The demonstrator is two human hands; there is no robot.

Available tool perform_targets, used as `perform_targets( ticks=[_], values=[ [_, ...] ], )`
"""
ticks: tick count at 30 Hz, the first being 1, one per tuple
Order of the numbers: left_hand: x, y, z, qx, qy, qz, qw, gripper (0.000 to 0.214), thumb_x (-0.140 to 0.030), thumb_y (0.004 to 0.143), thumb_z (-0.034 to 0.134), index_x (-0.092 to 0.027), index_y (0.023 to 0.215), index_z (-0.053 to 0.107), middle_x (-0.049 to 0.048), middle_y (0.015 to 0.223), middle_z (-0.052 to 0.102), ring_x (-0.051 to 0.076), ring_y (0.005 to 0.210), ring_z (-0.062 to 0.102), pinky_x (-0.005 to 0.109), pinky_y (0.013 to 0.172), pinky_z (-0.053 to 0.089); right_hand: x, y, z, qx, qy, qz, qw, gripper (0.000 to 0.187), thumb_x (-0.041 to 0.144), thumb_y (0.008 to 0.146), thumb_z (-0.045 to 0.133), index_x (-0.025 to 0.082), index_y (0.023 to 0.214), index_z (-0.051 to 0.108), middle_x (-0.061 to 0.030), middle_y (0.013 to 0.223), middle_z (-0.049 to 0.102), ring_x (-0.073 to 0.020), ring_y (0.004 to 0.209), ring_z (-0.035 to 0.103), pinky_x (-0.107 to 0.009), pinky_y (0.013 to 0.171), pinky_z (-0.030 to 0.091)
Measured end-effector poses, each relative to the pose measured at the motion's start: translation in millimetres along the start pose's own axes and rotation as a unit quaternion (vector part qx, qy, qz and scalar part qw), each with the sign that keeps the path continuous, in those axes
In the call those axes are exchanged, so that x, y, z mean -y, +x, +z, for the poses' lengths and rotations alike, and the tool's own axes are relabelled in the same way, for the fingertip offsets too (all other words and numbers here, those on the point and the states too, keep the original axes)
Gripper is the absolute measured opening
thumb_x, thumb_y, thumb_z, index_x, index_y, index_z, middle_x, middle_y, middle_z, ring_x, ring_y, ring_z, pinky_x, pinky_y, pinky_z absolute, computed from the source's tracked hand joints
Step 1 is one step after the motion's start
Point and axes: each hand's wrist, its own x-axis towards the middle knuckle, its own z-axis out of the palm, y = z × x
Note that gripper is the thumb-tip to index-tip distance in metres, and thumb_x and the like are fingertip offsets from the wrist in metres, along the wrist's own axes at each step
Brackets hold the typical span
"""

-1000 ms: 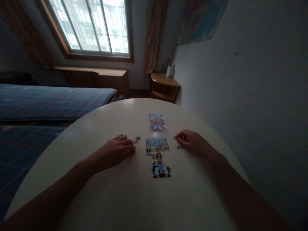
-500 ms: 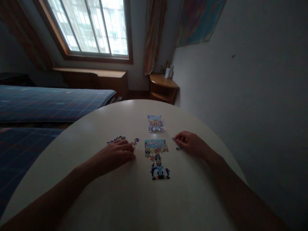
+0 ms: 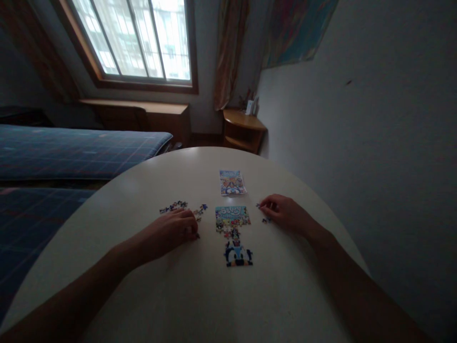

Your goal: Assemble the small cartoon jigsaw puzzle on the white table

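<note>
1. White tabletop (image 3: 200,295) lies under both hands, with a partly joined puzzle (image 3: 233,215) at its middle, between them.
2. Left hand (image 3: 178,229): palm down, fingers half curled, a small dark piece (image 3: 197,236) at the fingertips; whether it is gripped or only touched, I cannot tell.
3. Right hand (image 3: 280,210): thumb and forefinger nearly together at a small piece (image 3: 258,205); whether they pinch it, I cannot tell.
4. Strips of tabletop separate each hand from the puzzle. A broader stretch runs from the puzzle's lower end toward the wearer.
5. The table's rounded far edge lies well beyond the picture sheet (image 3: 232,183); its right edge curves past the right forearm, near the wall (image 3: 357,143). A plaid bed (image 3: 71,152) borders the left side.
6. Counted: two hands, one puzzle, one sheet. Two loose groups lie by the left hand, a larger pile (image 3: 173,206) and a smaller cluster (image 3: 200,209); their pieces are too small to count. Another loose bit (image 3: 266,220) sits just under the right fingers.
</note>
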Motion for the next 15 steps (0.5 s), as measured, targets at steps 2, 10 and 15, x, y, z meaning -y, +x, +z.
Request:
perform_targets(
  ticks=[2,10,15],
  values=[
    [-1,1,0.3,0.001,0.001,-0.009,1.0,0.015,-0.029,0.095,0.056,-0.02,0.086,0.064,0.0032,0.09,0.067,0.017,0.085,0.06,0.028,0.077,0.045,0,0,0,0.0,0.002,-0.002,1.0,0.015,0.027,0.087,0.06,0.019,0.094,0.072,-0.0061,0.087,0.069,-0.016,0.072,0.061,-0.027,0.066,0.046],
    [-2,4,15.3,-0.025,-0.011,0.009,1.0,0.012,-0.027,0.095,0.057,-0.021,0.089,0.066,0.003,0.09,0.067,0.017,0.084,0.06,0.029,0.076,0.046,0,-1,0,0.002,-0.008,-0.004,1.0,0.015,0.027,0.088,0.06,0.02,0.094,0.071,-0.0059,0.086,0.069,-0.0162,0.073,0.061,-0.027,0.066,0.046],
    [-13,11,30.2,-0.071,-0.024,0.018,0.997,0.011,-0.023,0.094,0.058,-0.022,0.089,0.068,0.0034,0.092,0.069,0.018,0.087,0.062,0.03,0.077,0.049,2,-1,0,-0.006,-0.027,-0.008,1.0,0.014,0.027,0.088,0.06,0.021,0.094,0.071,-0.0059,0.089,0.069,-0.0167,0.075,0.062,-0.029,0.069,0.046]
  ],
)
